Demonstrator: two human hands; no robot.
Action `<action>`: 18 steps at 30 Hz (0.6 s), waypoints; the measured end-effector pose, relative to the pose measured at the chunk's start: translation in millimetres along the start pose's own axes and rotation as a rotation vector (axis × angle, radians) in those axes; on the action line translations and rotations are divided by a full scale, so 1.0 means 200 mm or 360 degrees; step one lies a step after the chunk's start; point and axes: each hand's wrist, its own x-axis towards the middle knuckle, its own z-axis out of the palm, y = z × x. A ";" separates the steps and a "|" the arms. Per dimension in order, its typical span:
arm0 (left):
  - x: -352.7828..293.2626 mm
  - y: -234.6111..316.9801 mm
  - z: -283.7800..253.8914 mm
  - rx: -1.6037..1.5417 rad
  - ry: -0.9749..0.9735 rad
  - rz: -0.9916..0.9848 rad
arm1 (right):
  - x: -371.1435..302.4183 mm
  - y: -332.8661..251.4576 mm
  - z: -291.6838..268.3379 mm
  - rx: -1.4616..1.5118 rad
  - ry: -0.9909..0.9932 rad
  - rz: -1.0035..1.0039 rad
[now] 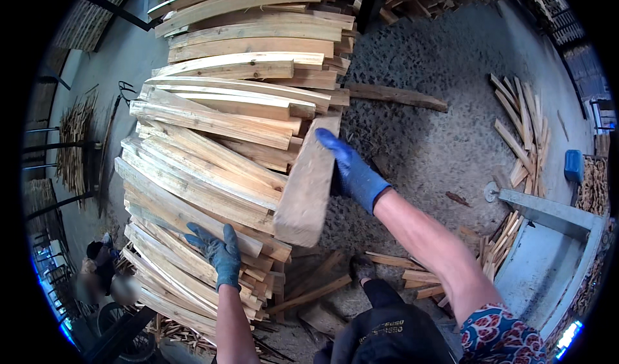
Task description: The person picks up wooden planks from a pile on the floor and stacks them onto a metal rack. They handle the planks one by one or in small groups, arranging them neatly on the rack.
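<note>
A large stack of pale wooden planks (225,109) fills the left and middle, with the plank ends toward my right. My right hand (353,170), in a blue glove, grips the right edge of a thick wooden block (304,193). The block is tilted against the ends of the stack, its broad face up and one end toward me. Part of that hand's grip is hidden behind the block. My left hand (219,249), in a grey-green glove, rests on the planks at the near part of the stack with its fingers spread. It holds nothing.
Loose boards (416,277) lie on the floor near my foot, and a dark board (396,96) juts out beside the stack. At right are a grey metal trough (545,261), a blue container (573,165) and scattered planks (523,128). A person (100,261) is at lower left.
</note>
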 end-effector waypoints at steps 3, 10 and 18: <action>0.00 0.04 -0.04 -0.0077 -0.0017 -0.0063 | -0.05 0.02 -0.09 -0.0051 0.0101 -0.0094; -0.01 0.06 -0.06 -0.0052 -0.0043 -0.0104 | -0.52 0.22 -0.59 0.0098 0.0614 0.0044; 0.02 0.03 -0.02 -0.0116 -0.0079 -0.0033 | -0.08 0.30 -0.05 -0.0045 0.0369 0.0107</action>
